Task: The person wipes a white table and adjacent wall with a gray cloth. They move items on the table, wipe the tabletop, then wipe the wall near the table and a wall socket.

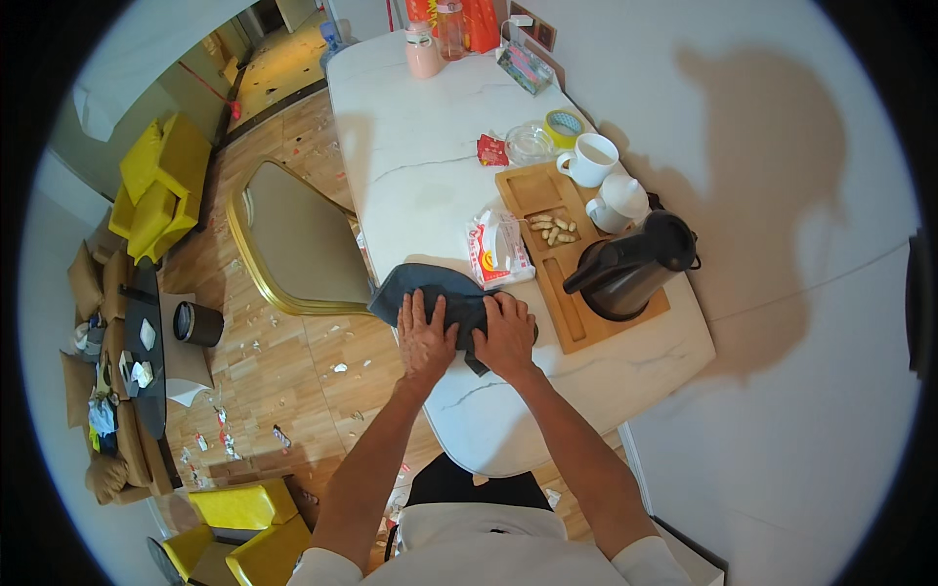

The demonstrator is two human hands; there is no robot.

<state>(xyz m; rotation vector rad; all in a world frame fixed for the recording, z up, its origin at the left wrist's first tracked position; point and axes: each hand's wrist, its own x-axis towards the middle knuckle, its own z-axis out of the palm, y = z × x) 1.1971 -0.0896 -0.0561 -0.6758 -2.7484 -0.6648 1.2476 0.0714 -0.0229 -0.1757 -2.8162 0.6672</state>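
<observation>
A dark grey cloth [418, 282] lies folded and bunched on the marble-patterned white table [418, 146], reaching its left edge. My left hand [425, 338] rests palm down on it, fingers spread and nearly straight. Beside it, my right hand [508, 333] has bent fingers and a thumb closed on the cloth's right part. Just beyond the right hand is a soft pack of tissues [500, 253]. To the right sits a wooden tray [575, 326] with peanuts [554, 228] in one compartment and a dark electric kettle [630, 267] on it.
A white mug [592, 160] and a lidded white pot [619, 204] stand by the tray. Behind are a glass ashtray [529, 145], yellow tape roll [563, 128] and pink bottle [421, 51]. A gold-framed chair [297, 238] stands left; litter covers the wooden floor [293, 381].
</observation>
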